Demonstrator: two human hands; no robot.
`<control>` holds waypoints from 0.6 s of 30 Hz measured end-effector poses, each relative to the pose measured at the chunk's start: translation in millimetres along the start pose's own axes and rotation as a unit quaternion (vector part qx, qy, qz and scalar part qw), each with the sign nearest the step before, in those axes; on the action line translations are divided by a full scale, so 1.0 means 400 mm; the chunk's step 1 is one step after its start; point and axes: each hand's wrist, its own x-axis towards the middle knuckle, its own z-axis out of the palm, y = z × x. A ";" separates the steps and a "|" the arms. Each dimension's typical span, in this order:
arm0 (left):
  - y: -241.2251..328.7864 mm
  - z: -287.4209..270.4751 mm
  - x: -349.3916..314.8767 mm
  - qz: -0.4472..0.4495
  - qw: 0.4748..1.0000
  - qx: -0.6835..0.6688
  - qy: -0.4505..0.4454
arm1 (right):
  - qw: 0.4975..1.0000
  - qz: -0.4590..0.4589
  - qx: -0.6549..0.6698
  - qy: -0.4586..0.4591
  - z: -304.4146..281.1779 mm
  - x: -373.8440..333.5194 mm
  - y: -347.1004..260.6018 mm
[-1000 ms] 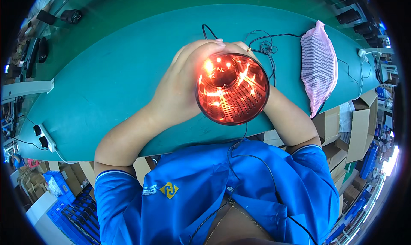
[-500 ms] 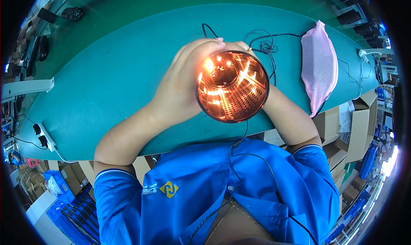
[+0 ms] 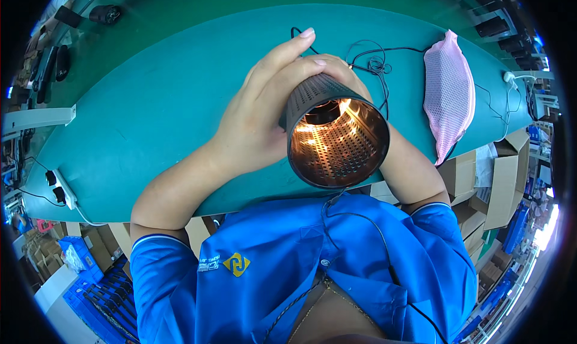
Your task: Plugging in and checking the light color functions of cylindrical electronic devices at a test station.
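A dark perforated metal cylinder (image 3: 318, 91) is held in front of my chest, its round mouth tilted toward me. Its inner wall glints copper and gold, and a dark round part shows deep inside. My left hand (image 3: 258, 103) wraps around its left side, with one finger lifted clear of the wall. My right hand (image 3: 350, 78) grips it from the far right side; most of that hand is hidden behind the cylinder. A black cord (image 3: 294, 31) emerges behind my left fingers.
A pink mesh zip pouch (image 3: 448, 94) lies on the green table (image 3: 150, 139) at the right, near a tangled black cable (image 3: 376, 65). A white power strip (image 3: 65, 189) sits at the left edge. Open cardboard boxes (image 3: 502, 190) stand below on the right.
The cylinder has tipped and shifted slightly right and toward me, so its perforated outer wall now shows. One finger of my left hand has lifted off it, and the glow inside looks dimmer.
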 end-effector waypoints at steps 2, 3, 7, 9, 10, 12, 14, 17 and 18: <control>-0.001 -0.001 0.001 -0.005 1.000 -0.006 -0.002 | 0.999 0.034 0.032 -0.019 -0.002 -0.007 -0.001; -0.003 -0.002 0.002 -0.008 1.000 -0.002 -0.007 | 0.997 0.051 0.048 -0.029 -0.002 -0.011 -0.001; -0.017 0.001 0.001 -0.016 0.998 -0.053 -0.017 | 0.987 0.124 0.083 -0.054 0.000 -0.023 -0.003; -0.020 0.003 -0.001 -0.020 0.997 -0.068 -0.022 | 0.982 0.149 0.094 -0.063 0.001 -0.026 -0.004; -0.019 0.004 -0.001 -0.023 0.997 -0.076 -0.023 | 0.976 0.172 0.117 -0.062 0.002 -0.027 -0.004; -0.017 0.005 0.000 -0.029 0.995 -0.093 -0.025 | 0.961 0.216 0.163 -0.060 0.002 -0.027 -0.005; -0.013 0.003 0.002 -0.032 0.994 -0.101 -0.026 | 0.952 0.238 0.186 -0.059 -0.001 -0.027 -0.007; -0.010 0.001 0.005 -0.041 0.994 -0.098 -0.029 | 0.960 0.218 0.162 -0.064 -0.007 -0.027 -0.011; -0.009 0.001 0.005 -0.044 0.994 -0.097 -0.030 | 0.961 0.217 0.161 -0.065 -0.009 -0.026 -0.012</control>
